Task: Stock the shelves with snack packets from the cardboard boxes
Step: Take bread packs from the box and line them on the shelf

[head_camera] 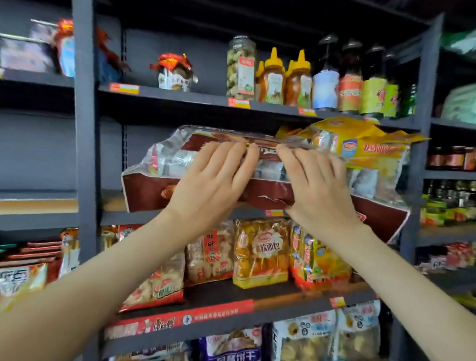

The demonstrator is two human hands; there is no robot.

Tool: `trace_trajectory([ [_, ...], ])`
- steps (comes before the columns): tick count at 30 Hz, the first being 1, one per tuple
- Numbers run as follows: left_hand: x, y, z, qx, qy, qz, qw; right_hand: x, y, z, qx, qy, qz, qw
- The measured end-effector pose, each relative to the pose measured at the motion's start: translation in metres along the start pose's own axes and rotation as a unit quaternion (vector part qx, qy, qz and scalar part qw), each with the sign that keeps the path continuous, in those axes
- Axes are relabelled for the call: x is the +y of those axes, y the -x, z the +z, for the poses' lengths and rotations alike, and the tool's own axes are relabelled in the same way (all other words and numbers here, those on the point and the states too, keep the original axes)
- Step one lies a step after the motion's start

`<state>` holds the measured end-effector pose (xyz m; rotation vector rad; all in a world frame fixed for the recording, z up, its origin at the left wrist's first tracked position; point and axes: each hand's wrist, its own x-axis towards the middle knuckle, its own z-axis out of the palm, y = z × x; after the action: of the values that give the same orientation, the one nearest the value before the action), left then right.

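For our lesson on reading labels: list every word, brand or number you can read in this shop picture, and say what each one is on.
"软面包": on the yellow bread packet.
"早餐饼干": on the blue biscuit packet on the lowest shelf.
Too blurred or small to read: the print on the brown packet, the price tags, the labels on the bottles and the red shelf strip.

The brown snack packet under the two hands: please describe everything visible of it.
The brown snack packet is a wide, glossy plastic bag: brown bands above and below, a clear middle showing silvery wrapped pieces. It sits tilted at the shelf front, lower right corner over the edge. The left hand and right hand lie on its front, fingertips at its top seam. A yellow packet overlaps its right end.
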<state>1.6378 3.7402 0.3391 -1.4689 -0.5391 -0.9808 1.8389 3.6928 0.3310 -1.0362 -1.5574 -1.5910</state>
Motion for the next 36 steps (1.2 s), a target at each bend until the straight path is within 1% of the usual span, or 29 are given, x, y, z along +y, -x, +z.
trace_trajectory([
  [2, -0.008, -0.006, 0.019, -0.024, -0.013, 0.013, 1.0, 0.004, -0.008, 0.026, -0.017, -0.012, 0.006, 1.0],
  [4, -0.018, -0.01, 0.041, -0.05, -0.026, 0.022, 0.998, 0.008, -0.018, 0.051, -0.053, -0.015, 0.009, 0.998],
  [8, -0.039, -0.021, 0.089, -0.147, -0.006, 0.028, 0.989, 0.017, -0.04, 0.101, -0.115, -0.019, 0.004, 0.993],
  [12, -0.055, -0.034, 0.136, -0.227, 0.024, 0.007, 0.974, 0.026, -0.058, 0.148, -0.157, 0.009, -0.017, 0.987],
  [15, -0.067, -0.036, 0.18, -0.278, 0.093, -0.043, 0.955, 0.032, -0.064, 0.184, -0.174, 0.024, -0.038, 0.984],
  [17, -0.068, -0.033, 0.206, -0.306, 0.104, -0.04, 0.945, 0.032, -0.06, 0.209, -0.184, 0.026, -0.057, 0.981],
  [19, -0.068, -0.028, 0.23, -0.328, 0.087, -0.017, 0.94, 0.029, -0.053, 0.234, -0.187, 0.023, -0.065, 0.98],
  [21, -0.069, -0.024, 0.249, -0.346, 0.073, -0.015, 0.935, 0.028, -0.051, 0.258, -0.191, 0.008, -0.063, 0.98],
  [23, -0.073, -0.018, 0.267, -0.348, 0.061, -0.018, 0.935, 0.026, -0.055, 0.279, -0.212, -0.005, -0.052, 0.976],
  [27, -0.087, -0.01, 0.294, -0.318, 0.005, -0.007, 0.948, 0.038, -0.075, 0.322, -0.279, -0.043, 0.023, 0.959],
  [29, -0.097, -0.007, 0.305, -0.334, -0.025, 0.004, 0.942, 0.044, -0.087, 0.338, -0.29, -0.027, 0.04, 0.956],
  [30, -0.102, -0.005, 0.309, -0.345, -0.038, 0.008, 0.938, 0.046, -0.092, 0.343, -0.283, -0.013, 0.037, 0.958],
  [31, -0.106, -0.003, 0.313, -0.354, -0.052, 0.011, 0.934, 0.048, -0.096, 0.348, -0.269, 0.001, 0.025, 0.963],
  [32, -0.109, 0.0, 0.316, -0.362, -0.07, 0.019, 0.929, 0.049, -0.098, 0.352, -0.248, 0.011, -0.007, 0.969],
  [33, -0.111, 0.002, 0.319, -0.371, -0.091, 0.034, 0.923, 0.049, -0.098, 0.357, -0.223, 0.018, -0.07, 0.972],
  [34, -0.112, 0.005, 0.323, -0.382, -0.113, 0.053, 0.916, 0.049, -0.097, 0.363, -0.209, 0.026, -0.157, 0.965],
  [35, -0.113, 0.008, 0.327, -0.389, -0.131, 0.071, 0.909, 0.047, -0.096, 0.368, -0.204, 0.037, -0.238, 0.949],
  [36, -0.114, 0.011, 0.332, -0.391, -0.145, 0.086, 0.905, 0.045, -0.094, 0.372, -0.218, 0.051, -0.288, 0.931],
])
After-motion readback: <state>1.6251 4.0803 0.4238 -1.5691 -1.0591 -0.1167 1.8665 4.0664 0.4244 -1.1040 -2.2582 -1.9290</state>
